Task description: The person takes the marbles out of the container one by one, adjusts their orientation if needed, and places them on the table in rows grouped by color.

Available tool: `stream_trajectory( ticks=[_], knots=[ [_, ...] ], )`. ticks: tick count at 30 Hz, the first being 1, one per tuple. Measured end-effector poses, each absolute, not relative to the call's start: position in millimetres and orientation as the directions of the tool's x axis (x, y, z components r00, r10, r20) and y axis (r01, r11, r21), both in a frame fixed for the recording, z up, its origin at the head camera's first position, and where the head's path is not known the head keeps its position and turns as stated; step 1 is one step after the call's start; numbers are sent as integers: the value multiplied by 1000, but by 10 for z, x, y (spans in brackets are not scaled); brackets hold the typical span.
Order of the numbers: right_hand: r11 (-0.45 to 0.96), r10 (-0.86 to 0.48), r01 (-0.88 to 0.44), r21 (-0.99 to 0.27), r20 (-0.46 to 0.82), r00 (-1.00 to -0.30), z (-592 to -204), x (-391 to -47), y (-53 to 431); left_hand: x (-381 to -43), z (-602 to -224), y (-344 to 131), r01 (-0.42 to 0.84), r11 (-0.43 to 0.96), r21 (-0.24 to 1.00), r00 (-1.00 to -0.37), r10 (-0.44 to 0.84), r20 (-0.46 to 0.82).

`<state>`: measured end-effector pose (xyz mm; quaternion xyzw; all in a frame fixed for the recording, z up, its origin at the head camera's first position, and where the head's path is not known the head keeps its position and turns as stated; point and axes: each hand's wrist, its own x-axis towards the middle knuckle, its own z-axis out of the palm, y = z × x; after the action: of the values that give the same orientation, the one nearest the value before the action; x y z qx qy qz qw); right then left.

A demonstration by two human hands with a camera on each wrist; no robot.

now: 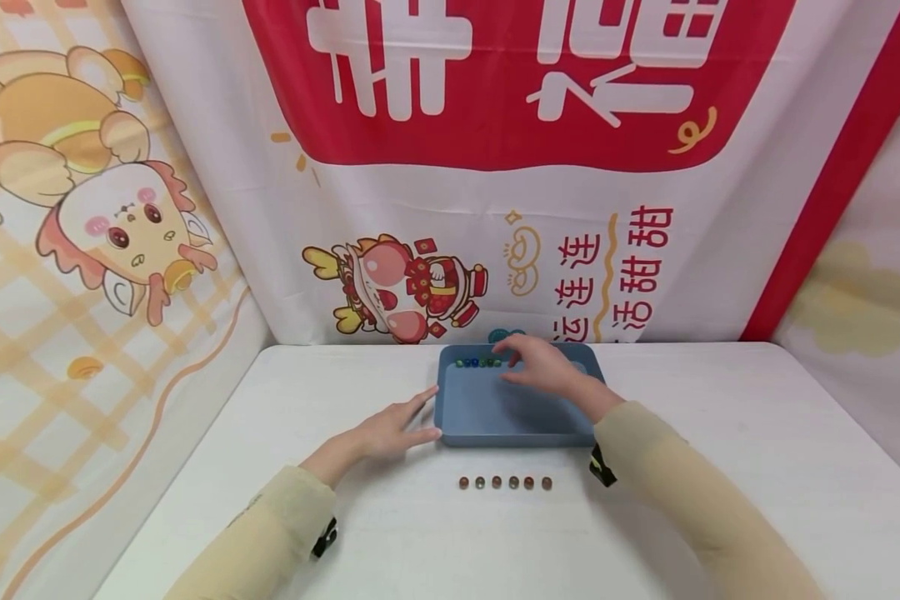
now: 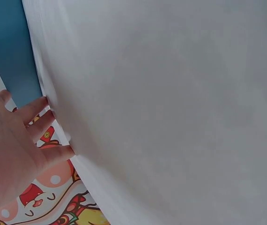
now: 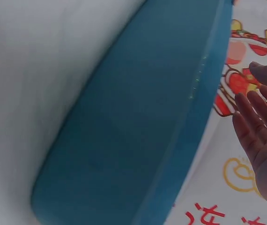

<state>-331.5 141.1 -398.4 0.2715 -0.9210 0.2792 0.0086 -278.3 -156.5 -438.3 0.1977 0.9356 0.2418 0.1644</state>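
A shallow blue tray (image 1: 495,404) lies on the white table. Along its far wall, toward the left, runs a row of several green and blue glass marbles (image 1: 475,362). My right hand (image 1: 542,367) is over the far part of the tray, just right of that row; its fingers are spread apart with nothing between them, as the right wrist view also shows. At the tray's left side is my left hand (image 1: 392,429), thumb and fingertips right at the wall, fingers extended. On the table in front of the tray, several brownish and greenish marbles (image 1: 497,482) form another row.
Behind the tray hangs a white printed cloth (image 1: 420,200) with red lettering, close to the table's far edge. A patterned cloth wall (image 1: 120,333) stands on the left. White table surface (image 1: 330,383) extends to both sides of the tray.
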Motion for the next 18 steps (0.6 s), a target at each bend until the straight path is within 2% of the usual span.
stream_trajectory(
  ticks=[18],
  knots=[
    [776, -394, -368, -512, 62, -917, -4417, -3580, 1167, -2802, -4404, -1581, 278, 803, 528, -868, 445, -220]
  ],
)
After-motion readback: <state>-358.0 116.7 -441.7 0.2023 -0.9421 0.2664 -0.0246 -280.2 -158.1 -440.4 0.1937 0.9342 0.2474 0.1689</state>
